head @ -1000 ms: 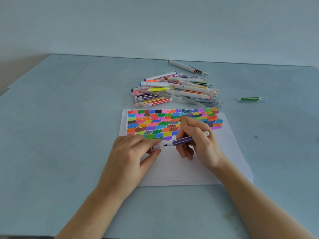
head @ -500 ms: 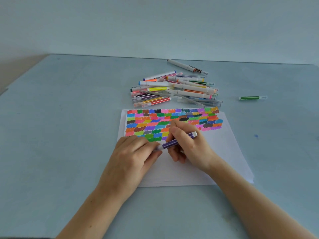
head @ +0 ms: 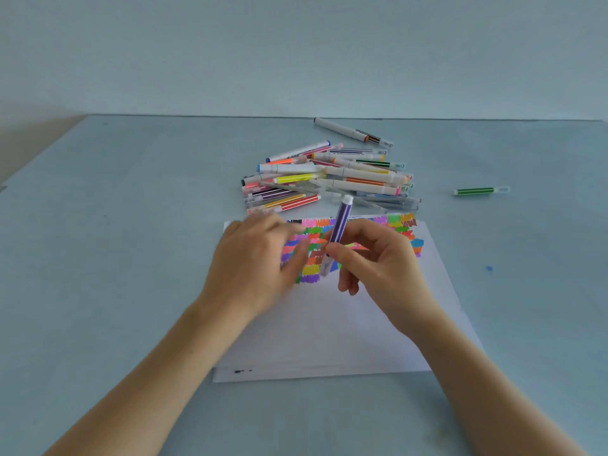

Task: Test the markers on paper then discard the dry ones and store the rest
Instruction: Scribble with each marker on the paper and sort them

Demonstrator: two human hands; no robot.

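Note:
A white sheet of paper (head: 332,330) lies on the blue table, its far half filled with coloured test patches (head: 401,227). My right hand (head: 378,268) pinches a purple marker (head: 339,230) near its lower end, and the marker stands nearly upright with its clear cap pointing down. My left hand (head: 260,261) is blurred with fingers spread, just left of the marker and over the patches. It holds nothing that I can see. A pile of markers (head: 329,177) lies beyond the paper.
One green marker (head: 480,191) lies alone on the table to the right. A white marker with a dark band (head: 352,131) lies apart behind the pile. A small blue ink spot (head: 489,268) marks the table right of the paper.
The marker was lying flat between both hands with my left fingers at its capped end. Now my left hand has let go and my right hand has swung the marker upright.

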